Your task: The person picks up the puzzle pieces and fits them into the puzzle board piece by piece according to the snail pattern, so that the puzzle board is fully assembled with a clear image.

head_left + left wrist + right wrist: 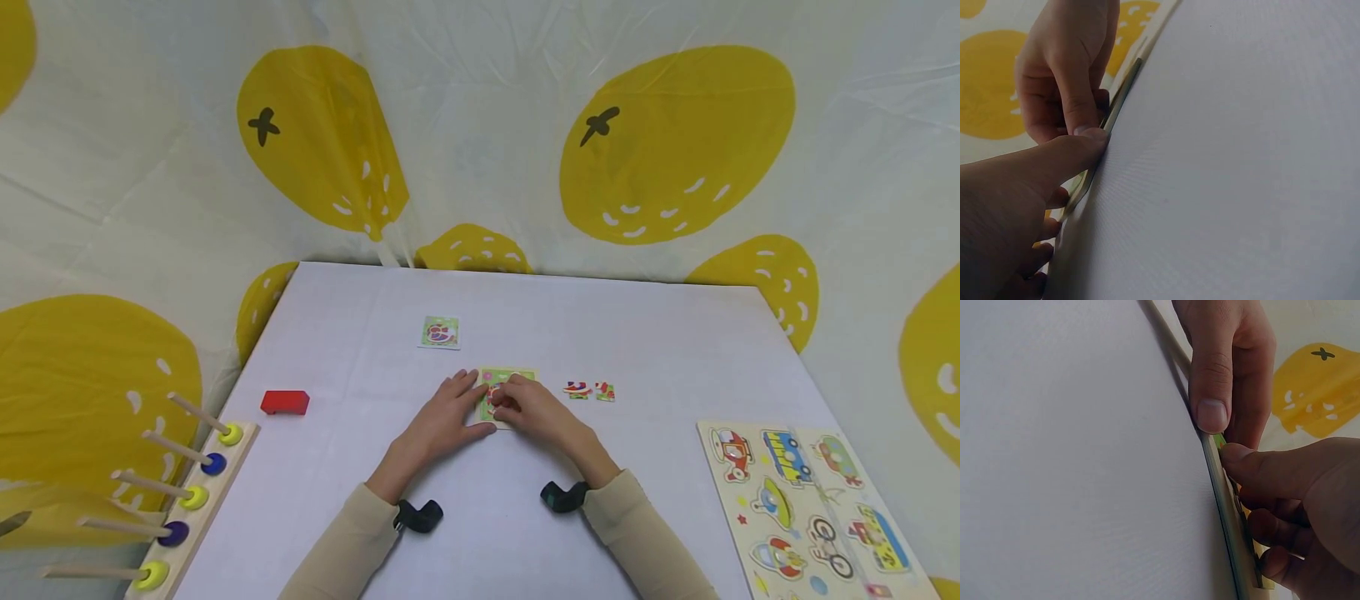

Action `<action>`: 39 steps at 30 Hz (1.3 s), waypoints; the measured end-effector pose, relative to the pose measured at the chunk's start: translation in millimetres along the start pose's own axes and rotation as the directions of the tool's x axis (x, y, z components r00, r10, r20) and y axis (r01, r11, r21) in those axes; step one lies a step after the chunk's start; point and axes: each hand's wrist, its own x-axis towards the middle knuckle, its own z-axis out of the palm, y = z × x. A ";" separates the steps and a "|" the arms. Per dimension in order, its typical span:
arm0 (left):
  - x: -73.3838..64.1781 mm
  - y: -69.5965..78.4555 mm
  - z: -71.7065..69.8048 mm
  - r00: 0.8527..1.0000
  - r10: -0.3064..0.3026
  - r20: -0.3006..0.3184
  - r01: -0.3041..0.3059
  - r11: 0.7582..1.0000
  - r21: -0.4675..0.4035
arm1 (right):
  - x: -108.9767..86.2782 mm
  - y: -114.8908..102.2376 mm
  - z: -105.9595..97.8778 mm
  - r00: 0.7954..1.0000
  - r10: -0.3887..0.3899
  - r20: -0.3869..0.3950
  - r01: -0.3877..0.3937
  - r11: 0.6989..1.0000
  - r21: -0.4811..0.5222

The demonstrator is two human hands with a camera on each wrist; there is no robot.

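A small puzzle board (525, 374), pale with a green picture, lies flat on the table between both hands. My left hand (444, 418) rests along its left side, fingers fairly straight, with the thumb at the near edge. Over the board, my right hand (542, 410) has its fingers bent and seems to pinch a small puzzle piece, mostly hidden beneath them. In the right wrist view, the right thumb (1238, 456) is close against the board's edge (1225, 519). To the right lie two loose puzzle pieces (577, 389), coloured red, white and green.
Farther back is another small puzzle board (439, 332). A red block (285, 402) sits at the left, near a wooden peg rack (202, 506) with yellow and blue rings. A wooden vehicle puzzle (813, 508) lies at the right. Patterned cloth (480, 125) hangs behind the table.
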 end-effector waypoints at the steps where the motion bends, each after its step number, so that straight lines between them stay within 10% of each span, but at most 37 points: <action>1: 0.0 0.0 0.0 1.000 0.000 0.000 0.000 1.000 -0.001 | 0.0 -0.4 0.3 1.000 0.001 -0.002 -0.001 1.000 -0.004; 20: -0.4 0.5 -0.3 1.000 0.005 -0.012 -0.005 1.000 0.003 | 2.5 -0.9 12.5 0.995 -0.037 -0.088 0.030 0.997 -0.078; 39: -0.1 1.6 0.2 1.000 -0.020 0.011 0.020 1.000 -0.005 | -8.7 15.4 -21.3 0.983 0.054 -0.173 -0.054 0.999 0.003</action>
